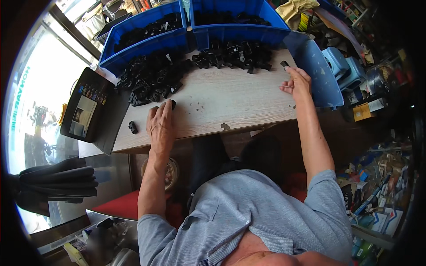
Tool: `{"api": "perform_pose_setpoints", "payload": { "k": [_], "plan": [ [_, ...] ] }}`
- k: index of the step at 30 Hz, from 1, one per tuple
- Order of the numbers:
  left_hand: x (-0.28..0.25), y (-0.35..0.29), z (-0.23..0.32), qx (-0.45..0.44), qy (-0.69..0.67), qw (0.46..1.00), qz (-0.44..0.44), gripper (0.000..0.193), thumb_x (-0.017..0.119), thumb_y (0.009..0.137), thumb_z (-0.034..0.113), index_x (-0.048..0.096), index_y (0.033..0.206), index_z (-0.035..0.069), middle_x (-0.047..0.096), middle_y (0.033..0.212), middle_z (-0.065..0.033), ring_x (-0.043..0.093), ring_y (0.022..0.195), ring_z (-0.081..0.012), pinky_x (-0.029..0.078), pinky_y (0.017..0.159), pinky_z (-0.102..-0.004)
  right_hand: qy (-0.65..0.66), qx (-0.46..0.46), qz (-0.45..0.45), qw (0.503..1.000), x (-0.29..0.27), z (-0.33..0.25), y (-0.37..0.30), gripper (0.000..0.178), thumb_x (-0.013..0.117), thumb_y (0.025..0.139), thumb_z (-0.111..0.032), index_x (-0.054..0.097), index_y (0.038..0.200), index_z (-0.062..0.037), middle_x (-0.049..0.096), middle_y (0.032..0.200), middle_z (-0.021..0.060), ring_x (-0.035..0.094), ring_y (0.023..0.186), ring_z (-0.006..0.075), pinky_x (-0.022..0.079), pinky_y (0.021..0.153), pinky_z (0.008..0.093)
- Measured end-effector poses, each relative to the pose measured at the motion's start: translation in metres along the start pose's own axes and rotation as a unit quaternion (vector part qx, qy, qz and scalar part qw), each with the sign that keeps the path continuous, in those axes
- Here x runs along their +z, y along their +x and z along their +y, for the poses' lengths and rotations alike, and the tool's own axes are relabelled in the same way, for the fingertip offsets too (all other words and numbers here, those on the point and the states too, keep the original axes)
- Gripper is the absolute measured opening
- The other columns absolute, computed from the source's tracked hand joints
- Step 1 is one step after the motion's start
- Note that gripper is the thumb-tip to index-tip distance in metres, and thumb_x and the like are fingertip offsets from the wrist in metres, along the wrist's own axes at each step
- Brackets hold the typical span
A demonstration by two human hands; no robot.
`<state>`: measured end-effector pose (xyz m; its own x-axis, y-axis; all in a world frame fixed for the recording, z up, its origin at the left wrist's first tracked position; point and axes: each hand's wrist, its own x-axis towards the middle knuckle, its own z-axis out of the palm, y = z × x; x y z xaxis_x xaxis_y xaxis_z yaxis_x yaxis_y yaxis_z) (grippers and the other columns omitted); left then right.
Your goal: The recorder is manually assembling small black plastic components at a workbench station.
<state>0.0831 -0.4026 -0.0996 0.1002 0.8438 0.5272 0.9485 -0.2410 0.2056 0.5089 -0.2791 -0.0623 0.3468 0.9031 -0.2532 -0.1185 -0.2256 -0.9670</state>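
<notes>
My left hand lies palm down on the pale wooden table, its fingertips on a small black plastic part at the edge of a large pile of black parts. My right hand reaches to the table's far right and holds a small black part between its fingertips, next to a second pile of black parts. One loose black part sits alone near the table's left edge.
Two blue bins full of black parts stand along the far edge. A blue lid leans off the right side. A black tablet lies at the left. Cluttered goods fill the floor on the right.
</notes>
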Motion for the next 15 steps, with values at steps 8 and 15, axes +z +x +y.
{"api": "perform_pose_setpoints", "payload": {
  "k": [8, 15],
  "plan": [
    [0.028, 0.033, 0.047, 0.023, -0.079, 0.996, -0.018, 0.038, 0.068, 0.083, 0.005, 0.065, 0.121, 0.005, 0.072, 0.113, -0.0116, 0.064, 0.103, -0.0330, 0.052, 0.091, -0.0419, -0.089, 0.007, 0.041, 0.995, 0.015, -0.003, 0.016, 0.038, 0.079, 0.085, -0.024, 0.065, 0.118, -0.0098, 0.054, 0.067, 0.0057, 0.059, 0.053, 0.0174, 0.060, 0.052, 0.0365],
    [0.036, 0.040, 0.046, 0.018, -0.097, 0.995, -0.018, 0.035, 0.068, 0.084, 0.008, 0.067, 0.119, 0.006, 0.073, 0.111, -0.0098, 0.065, 0.101, -0.0319, 0.053, 0.089, -0.0413, -0.226, -0.024, -0.066, 0.972, 0.052, -0.001, 0.016, 0.027, 0.078, 0.087, -0.026, 0.070, 0.106, -0.0087, 0.055, 0.067, -0.0003, 0.052, 0.047, 0.0090, 0.050, 0.042, 0.0298]
  ]
}}
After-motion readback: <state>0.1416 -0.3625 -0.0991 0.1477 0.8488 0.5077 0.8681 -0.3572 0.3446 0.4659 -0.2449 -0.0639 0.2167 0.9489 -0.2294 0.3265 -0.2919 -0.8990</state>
